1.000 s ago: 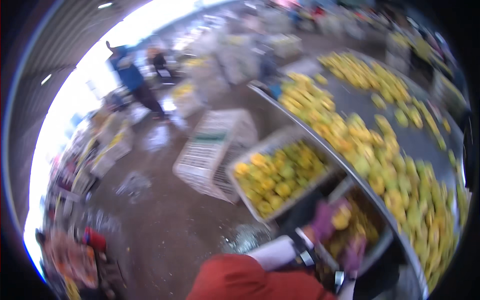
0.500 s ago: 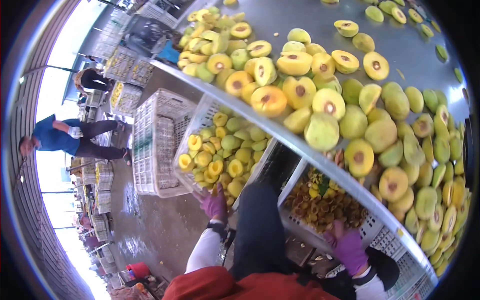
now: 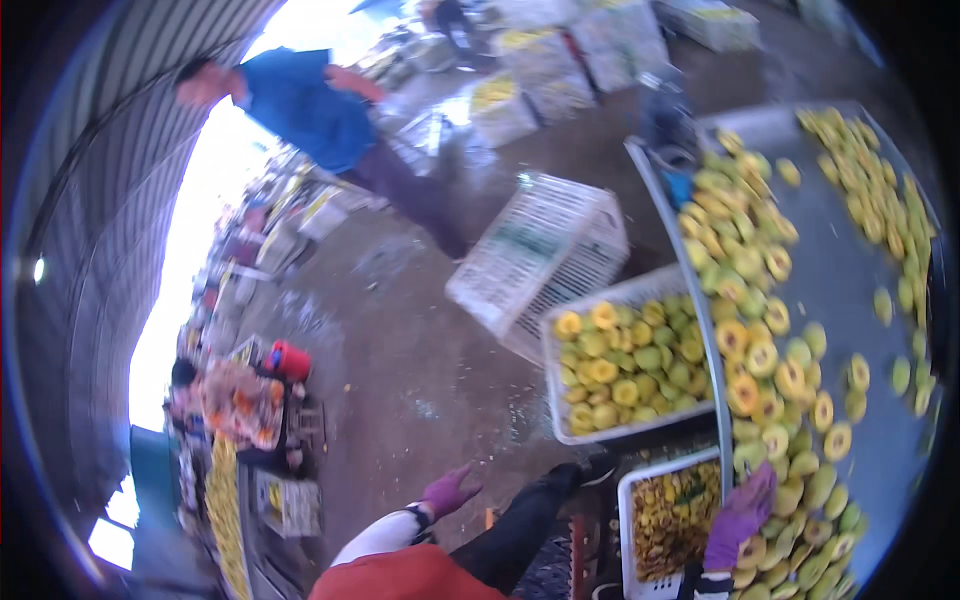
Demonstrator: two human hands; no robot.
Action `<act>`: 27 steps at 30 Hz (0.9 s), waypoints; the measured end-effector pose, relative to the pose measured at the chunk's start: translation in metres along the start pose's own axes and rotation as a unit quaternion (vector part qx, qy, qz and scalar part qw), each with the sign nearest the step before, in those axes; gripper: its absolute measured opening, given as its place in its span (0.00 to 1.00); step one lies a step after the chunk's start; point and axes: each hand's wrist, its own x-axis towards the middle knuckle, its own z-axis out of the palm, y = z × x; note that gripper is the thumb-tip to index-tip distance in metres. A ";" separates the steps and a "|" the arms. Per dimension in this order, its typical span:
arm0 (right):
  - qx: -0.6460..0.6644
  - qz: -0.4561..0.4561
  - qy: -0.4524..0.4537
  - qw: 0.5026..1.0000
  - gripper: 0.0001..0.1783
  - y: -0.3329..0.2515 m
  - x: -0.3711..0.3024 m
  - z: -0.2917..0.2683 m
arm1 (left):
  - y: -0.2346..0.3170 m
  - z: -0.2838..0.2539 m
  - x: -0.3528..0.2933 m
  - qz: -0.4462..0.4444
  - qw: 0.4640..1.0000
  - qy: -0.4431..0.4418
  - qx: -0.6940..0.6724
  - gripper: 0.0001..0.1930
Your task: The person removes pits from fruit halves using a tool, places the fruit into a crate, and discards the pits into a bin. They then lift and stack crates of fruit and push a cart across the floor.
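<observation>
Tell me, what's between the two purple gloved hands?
In the head view, the person's own dark-trousered leg and a white crate of yellow fruit pieces lie between the left hand and the right hand.

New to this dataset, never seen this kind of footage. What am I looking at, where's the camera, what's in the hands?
There is no machine here: a person works with two hands in purple gloves, and the single picture comes from a wide fisheye camera worn on their head, looking down, so straight edges bend near the rim.

The right hand rests on cut yellow-green fruit halves spread over a grey metal table. Whether its fingers grip one is too blurred to tell. The left hand hangs open over the wet concrete floor, holding nothing.

Beside the table's edge stand two white crates: one with fruit halves, a nearer one with smaller yellow pieces. An empty white crate lies tipped on the floor. Another person in a blue top stands further off.
</observation>
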 end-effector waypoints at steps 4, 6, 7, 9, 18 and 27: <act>0.022 0.035 -0.110 0.993 0.27 -0.025 -0.014 0.041 | -0.158 -0.024 -0.097 -0.068 0.994 -0.056 -0.069 0.33; -0.028 0.070 -0.153 0.985 0.26 -0.020 -0.009 0.043 | -0.170 -0.032 -0.103 -0.104 0.984 -0.128 -0.071 0.30; -0.032 0.080 -0.175 0.981 0.25 -0.034 -0.005 0.041 | -0.230 0.008 -0.104 -0.099 0.981 -0.150 -0.075 0.28; -0.067 0.110 -0.204 0.970 0.24 -0.046 0.008 0.035 | -0.296 0.079 -0.097 -0.078 0.976 -0.184 -0.083 0.26; -0.044 0.095 -0.220 0.970 0.21 -0.164 0.157 0.094 | -0.390 0.077 -0.076 0.035 0.963 -0.063 -0.258 0.22; 0.338 -0.383 -0.174 0.842 0.42 -0.781 0.248 -0.018 | -0.280 -0.067 -0.123 -0.180 0.482 0.176 -0.839 0.21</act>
